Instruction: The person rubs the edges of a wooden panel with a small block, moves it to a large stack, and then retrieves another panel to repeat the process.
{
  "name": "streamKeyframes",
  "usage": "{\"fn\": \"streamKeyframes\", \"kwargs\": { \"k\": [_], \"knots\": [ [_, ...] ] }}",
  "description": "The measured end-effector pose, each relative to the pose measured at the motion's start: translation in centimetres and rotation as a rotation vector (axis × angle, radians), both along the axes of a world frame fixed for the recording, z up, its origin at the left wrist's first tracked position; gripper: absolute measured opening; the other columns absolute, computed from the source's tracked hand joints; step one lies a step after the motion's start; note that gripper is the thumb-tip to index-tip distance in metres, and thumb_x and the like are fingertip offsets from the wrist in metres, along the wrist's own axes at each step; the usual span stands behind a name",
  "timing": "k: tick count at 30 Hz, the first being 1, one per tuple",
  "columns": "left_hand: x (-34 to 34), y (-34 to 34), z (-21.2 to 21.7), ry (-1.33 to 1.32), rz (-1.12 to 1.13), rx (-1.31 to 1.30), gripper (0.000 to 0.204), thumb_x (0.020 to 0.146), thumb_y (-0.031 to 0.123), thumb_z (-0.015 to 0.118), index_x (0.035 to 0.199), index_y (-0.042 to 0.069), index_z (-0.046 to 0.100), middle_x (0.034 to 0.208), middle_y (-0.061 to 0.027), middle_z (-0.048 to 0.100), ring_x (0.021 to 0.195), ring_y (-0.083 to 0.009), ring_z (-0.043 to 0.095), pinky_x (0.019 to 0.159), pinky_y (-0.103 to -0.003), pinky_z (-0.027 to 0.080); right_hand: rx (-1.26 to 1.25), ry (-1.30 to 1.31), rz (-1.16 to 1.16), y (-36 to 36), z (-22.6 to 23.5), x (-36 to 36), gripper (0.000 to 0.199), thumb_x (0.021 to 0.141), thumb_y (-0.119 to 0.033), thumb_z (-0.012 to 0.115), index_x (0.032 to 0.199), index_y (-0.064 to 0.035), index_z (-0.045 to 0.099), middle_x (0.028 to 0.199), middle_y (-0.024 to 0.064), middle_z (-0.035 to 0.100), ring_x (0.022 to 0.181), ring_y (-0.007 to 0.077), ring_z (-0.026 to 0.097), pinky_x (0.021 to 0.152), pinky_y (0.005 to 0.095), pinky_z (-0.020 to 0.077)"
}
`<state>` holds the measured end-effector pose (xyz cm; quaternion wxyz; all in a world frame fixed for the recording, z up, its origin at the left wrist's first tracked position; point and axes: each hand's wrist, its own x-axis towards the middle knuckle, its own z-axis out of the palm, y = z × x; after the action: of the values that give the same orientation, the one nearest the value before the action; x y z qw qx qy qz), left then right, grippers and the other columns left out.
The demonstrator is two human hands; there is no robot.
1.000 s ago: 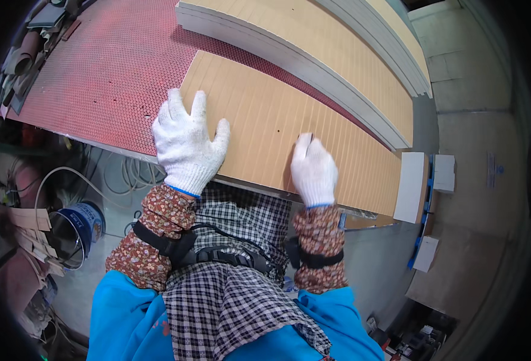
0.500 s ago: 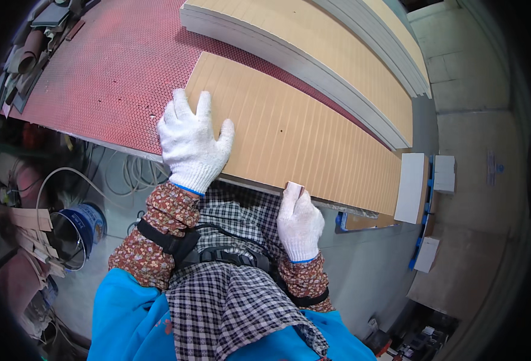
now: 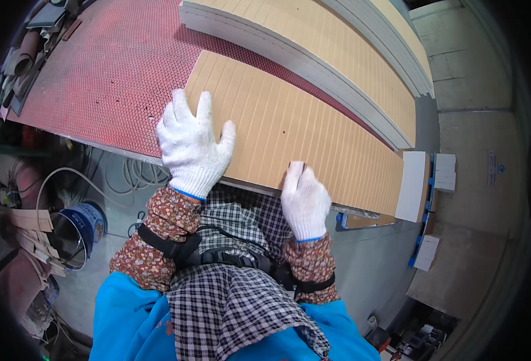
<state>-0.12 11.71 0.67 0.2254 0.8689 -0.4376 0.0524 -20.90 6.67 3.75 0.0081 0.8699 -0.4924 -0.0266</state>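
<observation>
A long tan panel (image 3: 259, 114) with fine parallel grooves lies flat before me on the red perforated mat (image 3: 109, 72). My left hand (image 3: 196, 144), in a white knit glove, rests on the panel's left end with fingers spread. My right hand (image 3: 306, 201), gloved alike, is closed in a pinch above the near edge of the panel. Between its fingertips shows a bit of a small folded reddish-brown piece (image 3: 304, 166). The glove hides most of that piece.
Stacks of similar panels (image 3: 313, 54) stand behind on the table. Scraps and rolled sheets (image 3: 27, 57) are heaped at the far left. Below on the left is a blue bucket (image 3: 88, 225) beside coiled hose (image 3: 139, 174). White boxes (image 3: 411, 186) stand past the panel's right end.
My right hand has moved forward and slightly right, from the panel's near edge to over its top face, still pinching the small piece. My left hand has stayed in place.
</observation>
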Motion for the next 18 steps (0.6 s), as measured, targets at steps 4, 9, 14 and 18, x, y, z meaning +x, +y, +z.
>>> {"fn": "streamKeyframes", "kwargs": {
  "k": [4, 9, 14, 18],
  "knots": [
    [0.0, 0.0, -0.1, -0.033, 0.001, -0.031, 0.064, 0.085, 0.037, 0.074, 0.137, 0.003, 0.060, 0.147, -0.0312, 0.044, 0.130, -0.0438, 0.049, 0.103, -0.055, 0.043, -0.079, -0.001, 0.055, -4.9, 0.1, 1.6, 0.028, 0.104, -0.017, 0.047, 0.117, 0.0021, 0.063, 0.086, 0.0188, 0.067, 0.070, 0.0358, 0.073, 0.055, 0.0465, 0.0584],
    [-0.1, 0.1, -0.3, -0.029, 0.005, -0.018, 0.064, 0.085, 0.037, 0.074, 0.137, 0.003, 0.060, 0.147, -0.0310, 0.044, 0.130, -0.0442, 0.049, 0.105, -0.055, 0.042, -0.071, -0.059, 0.004, -12.9, -2.1, 3.5, 0.033, 0.105, -0.021, 0.044, 0.112, 0.0028, 0.065, 0.091, 0.0224, 0.070, 0.075, 0.0393, 0.073, 0.063, 0.0491, 0.0602],
    [0.0, 0.2, -0.3, -0.056, 0.021, -0.007, 0.064, 0.085, 0.037, 0.074, 0.138, 0.004, 0.060, 0.147, -0.0305, 0.044, 0.130, -0.0439, 0.048, 0.105, -0.055, 0.042, 0.034, -0.052, -0.070, -18.1, -1.5, 6.0, 0.051, 0.106, -0.036, 0.037, 0.105, 0.0031, 0.069, 0.106, 0.0311, 0.071, 0.102, 0.0446, 0.070, 0.091, 0.0548, 0.0558],
    [0.0, 0.2, -0.1, -0.033, 0.012, -0.029, 0.064, 0.084, 0.036, 0.074, 0.137, 0.004, 0.060, 0.146, -0.0304, 0.045, 0.130, -0.0438, 0.049, 0.105, -0.054, 0.042, 0.099, -0.068, -0.056, -19.4, -0.2, 7.0, 0.051, 0.104, -0.035, 0.036, 0.107, 0.0044, 0.069, 0.111, 0.0314, 0.070, 0.106, 0.0461, 0.069, 0.095, 0.0560, 0.0534]
  ]
}}
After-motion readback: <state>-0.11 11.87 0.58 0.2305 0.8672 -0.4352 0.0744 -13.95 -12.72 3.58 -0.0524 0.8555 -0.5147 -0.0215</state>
